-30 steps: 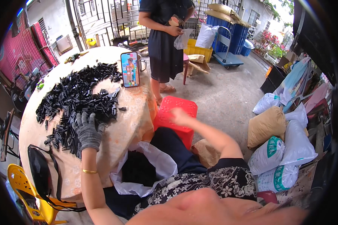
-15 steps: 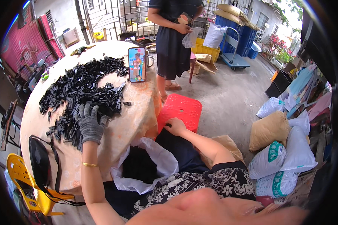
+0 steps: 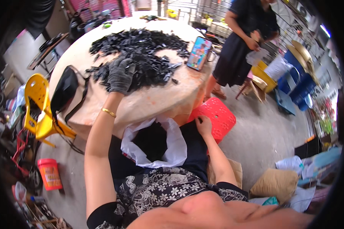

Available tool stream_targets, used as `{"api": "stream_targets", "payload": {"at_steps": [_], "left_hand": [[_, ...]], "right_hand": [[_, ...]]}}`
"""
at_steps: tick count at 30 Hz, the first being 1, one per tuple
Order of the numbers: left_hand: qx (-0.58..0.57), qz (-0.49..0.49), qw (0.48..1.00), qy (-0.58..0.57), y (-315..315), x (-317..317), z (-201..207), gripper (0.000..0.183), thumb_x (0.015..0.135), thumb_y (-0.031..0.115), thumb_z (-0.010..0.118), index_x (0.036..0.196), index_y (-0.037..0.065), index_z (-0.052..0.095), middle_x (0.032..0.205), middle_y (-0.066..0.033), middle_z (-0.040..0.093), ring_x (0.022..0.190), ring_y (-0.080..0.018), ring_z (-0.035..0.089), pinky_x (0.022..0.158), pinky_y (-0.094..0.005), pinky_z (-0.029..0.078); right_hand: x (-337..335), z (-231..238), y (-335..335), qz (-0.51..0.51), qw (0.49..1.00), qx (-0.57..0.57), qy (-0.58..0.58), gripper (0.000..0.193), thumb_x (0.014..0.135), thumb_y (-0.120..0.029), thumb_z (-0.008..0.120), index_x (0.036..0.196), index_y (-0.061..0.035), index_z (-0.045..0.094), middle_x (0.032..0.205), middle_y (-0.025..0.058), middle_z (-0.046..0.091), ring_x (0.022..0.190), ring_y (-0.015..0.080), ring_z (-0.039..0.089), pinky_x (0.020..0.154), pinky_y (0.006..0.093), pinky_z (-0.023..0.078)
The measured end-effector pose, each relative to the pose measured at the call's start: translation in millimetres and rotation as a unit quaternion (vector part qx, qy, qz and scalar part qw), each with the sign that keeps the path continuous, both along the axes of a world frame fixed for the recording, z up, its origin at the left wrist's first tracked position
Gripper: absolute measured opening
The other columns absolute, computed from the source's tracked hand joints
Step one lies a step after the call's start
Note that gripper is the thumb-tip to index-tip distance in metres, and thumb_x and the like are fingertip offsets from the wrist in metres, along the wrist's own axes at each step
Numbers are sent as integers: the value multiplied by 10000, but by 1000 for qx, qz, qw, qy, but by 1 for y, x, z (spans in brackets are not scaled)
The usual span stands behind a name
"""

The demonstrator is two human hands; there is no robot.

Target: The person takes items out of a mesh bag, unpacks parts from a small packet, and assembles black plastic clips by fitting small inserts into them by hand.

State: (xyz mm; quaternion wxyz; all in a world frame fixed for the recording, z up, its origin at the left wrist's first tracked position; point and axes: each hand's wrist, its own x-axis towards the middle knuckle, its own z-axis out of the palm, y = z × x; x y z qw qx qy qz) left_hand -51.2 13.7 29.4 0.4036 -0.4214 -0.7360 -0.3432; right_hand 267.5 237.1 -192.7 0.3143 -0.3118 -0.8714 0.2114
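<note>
Left fingers (image 3: 120, 69) part-spread on black pieces (image 3: 153, 41); right fingers (image 3: 199, 122) curled, hold unclear.

A yellow chair (image 3: 46, 131) stands to my left, and grey floor (image 3: 256, 129) spreads around me toward a barred metal fence (image 3: 214, 15) in bright daylight

Single head-worn fisheye view, facing down and forward, table (image 3: 156, 101) near, tilted horizon
</note>
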Motion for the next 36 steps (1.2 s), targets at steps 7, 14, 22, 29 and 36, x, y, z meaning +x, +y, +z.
{"api": "stream_targets", "payload": {"at_steps": [7, 14, 22, 29, 36], "left_hand": [[-47, 6, 997, -59, -48, 11, -20, 243, 711, 225, 700, 891, 69, 653, 967, -138, 595, 964, -328, 531, 874, -418, 415], [-252, -36, 967, 2, -14, 47, -28, 377, 739, 290, 631, 1091, 160, 596, 1264, -123, 461, 1226, -343, 358, 1028, -497, 259], [-365, -17, 931, 1, 30, 50, -13, 487, 744, 327, 633, 1195, 178, 527, 1295, -115, 417, 1274, -346, 304, 1035, -559, 207], [-489, 8, 872, -18, 37, 50, 6, 399, 779, 347, 588, 1143, 183, 582, 1223, -97, 492, 1194, -273, 407, 1047, -581, 160], [-437, 1, 899, -7, 21, 42, -2, 417, 704, 437, 638, 1019, 165, 615, 1081, -73, 529, 1063, -264, 463, 1015, -539, 236]], "right_hand": [[-16, 75, -22, 77, 972, 78, 209, 146, 761, -53, 623, 900, -9, 636, 955, 150, 621, 906, 318, 584, 819, 384, 464], [-99, 175, -30, 138, 958, 155, 197, 204, 810, -132, 589, 972, -14, 629, 988, 153, 594, 926, 314, 569, 799, 389, 463], [-146, 171, -30, 153, 984, 91, 13, 135, 788, -182, 607, 824, -57, 642, 865, 118, 576, 828, 300, 582, 740, 404, 467], [-137, 176, -41, 264, 953, 69, 131, 141, 715, -46, 615, 856, -50, 613, 845, 133, 602, 811, 325, 578, 732, 405, 467], [-151, 182, -53, 368, 927, 50, 58, 154, 705, -53, 632, 857, -45, 611, 849, 125, 605, 836, 313, 585, 736, 380, 477]]}}
